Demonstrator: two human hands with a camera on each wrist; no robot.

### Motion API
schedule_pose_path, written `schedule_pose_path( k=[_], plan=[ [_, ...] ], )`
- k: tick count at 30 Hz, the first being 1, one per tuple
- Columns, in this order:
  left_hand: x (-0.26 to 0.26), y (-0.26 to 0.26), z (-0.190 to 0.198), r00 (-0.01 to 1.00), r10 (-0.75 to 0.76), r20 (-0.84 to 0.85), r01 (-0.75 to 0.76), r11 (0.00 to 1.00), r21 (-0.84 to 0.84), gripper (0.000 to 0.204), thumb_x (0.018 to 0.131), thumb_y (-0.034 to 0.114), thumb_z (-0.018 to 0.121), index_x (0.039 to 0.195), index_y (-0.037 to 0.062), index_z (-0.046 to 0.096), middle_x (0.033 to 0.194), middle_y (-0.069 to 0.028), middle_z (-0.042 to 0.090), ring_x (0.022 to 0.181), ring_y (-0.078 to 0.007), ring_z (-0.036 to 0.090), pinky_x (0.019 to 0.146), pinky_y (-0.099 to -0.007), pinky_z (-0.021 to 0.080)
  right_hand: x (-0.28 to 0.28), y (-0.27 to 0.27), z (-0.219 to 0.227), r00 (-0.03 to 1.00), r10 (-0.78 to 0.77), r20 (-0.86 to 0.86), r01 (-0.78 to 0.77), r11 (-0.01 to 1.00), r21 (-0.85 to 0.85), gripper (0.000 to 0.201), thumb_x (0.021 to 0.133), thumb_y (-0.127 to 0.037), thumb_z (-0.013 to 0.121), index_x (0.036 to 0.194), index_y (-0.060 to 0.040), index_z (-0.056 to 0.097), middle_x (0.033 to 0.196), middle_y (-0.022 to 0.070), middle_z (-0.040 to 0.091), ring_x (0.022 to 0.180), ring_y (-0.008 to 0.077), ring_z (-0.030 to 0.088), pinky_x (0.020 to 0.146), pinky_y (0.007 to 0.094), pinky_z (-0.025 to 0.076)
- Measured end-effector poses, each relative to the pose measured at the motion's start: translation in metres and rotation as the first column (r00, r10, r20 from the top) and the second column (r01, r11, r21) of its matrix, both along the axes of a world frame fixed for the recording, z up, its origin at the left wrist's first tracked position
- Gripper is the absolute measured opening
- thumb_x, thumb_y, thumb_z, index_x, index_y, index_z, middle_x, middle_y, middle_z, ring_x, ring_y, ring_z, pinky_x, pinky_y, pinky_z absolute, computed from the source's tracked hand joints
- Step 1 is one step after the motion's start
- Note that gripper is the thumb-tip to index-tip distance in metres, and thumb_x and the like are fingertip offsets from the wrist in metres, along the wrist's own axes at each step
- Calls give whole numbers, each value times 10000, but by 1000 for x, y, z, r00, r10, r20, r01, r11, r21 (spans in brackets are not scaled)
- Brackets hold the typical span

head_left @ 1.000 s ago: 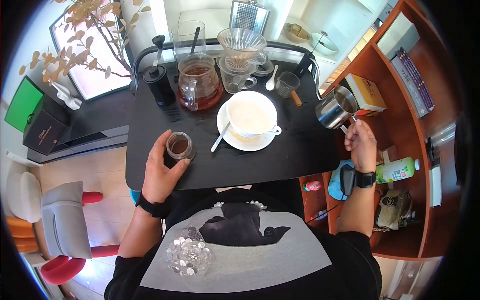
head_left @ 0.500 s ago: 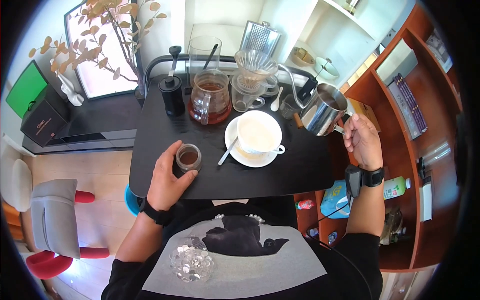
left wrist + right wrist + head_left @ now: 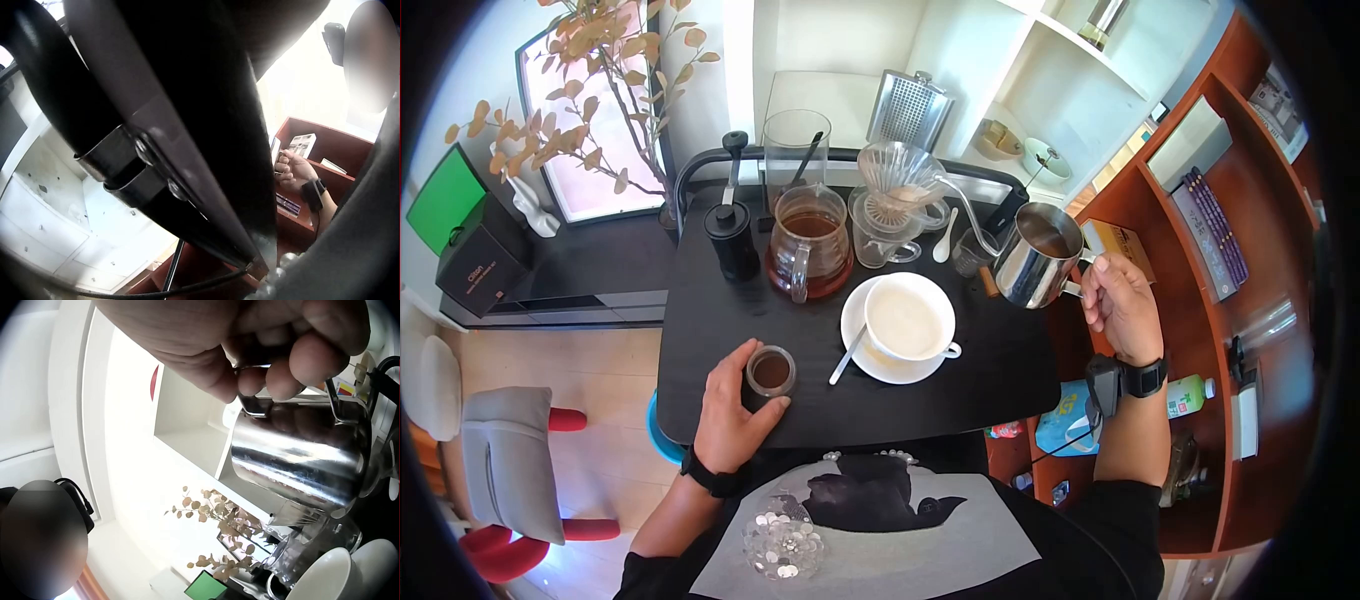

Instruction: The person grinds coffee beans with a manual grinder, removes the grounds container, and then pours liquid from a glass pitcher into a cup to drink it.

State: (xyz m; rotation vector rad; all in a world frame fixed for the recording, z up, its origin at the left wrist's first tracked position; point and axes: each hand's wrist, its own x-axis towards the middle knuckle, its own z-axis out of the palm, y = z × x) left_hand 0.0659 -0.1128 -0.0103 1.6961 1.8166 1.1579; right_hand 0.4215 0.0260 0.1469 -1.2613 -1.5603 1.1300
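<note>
My left hand [image 3: 735,410] holds a small glass jar [image 3: 771,371] with dark brown contents, fingers along its left side and thumb at its front. My right hand [image 3: 1122,305] grips the handle of a shiny metal gooseneck kettle [image 3: 1032,268], raised over the table's right side, its thin spout reaching left and back. In the right wrist view, curled fingers wrap the handle above the kettle body [image 3: 300,456]. Between my hands, a white cup [image 3: 910,318] of pale milky liquid sits on a saucer [image 3: 890,374] with a spoon [image 3: 847,357]. The left wrist view hides the left hand.
Behind the cup stand a glass server [image 3: 808,255] of reddish-brown liquid, a ribbed dripper [image 3: 897,180], a black hand grinder [image 3: 732,245], a white spoon [image 3: 944,240] and a small wooden-handled glass [image 3: 972,258]. A reddish wooden shelf [image 3: 1135,170] flanks the table's right side.
The kettle has moved left and toward the back, closer to the cup, with my right hand on its handle. My left hand stays at the jar. The head view has shifted.
</note>
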Motion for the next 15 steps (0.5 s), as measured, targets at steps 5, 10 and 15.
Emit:
schedule_pose_path(
  k=[5,10,15],
  plan=[
    [-1,0,1,999,-16,-35,15,1000,-27,688,624,46,691,1239,0,386,1177,-150,501,1112,-281,465,961,-343,345,2,6,6,999,8,37,-7,1000,-28,312,892,-313,488,669,-95,478,582,-16,481,465,50,426,413,170,320],
    [-1,1,1,999,-25,-35,24,999,-40,703,615,36,691,1243,2,376,1194,-150,494,1121,-287,457,965,-350,341,2,12,11,997,27,75,-25,999,-25,315,893,-312,489,667,-92,482,579,-18,479,467,51,428,414,171,322],
    [-2,2,1,999,-31,-37,30,999,-43,691,606,75,725,1213,-2,404,1186,-148,495,1104,-308,453,951,-373,347,2,15,13,993,31,117,-28,999,-28,320,892,-317,491,667,-90,487,576,-18,478,468,50,428,413,171,321]
  ],
)
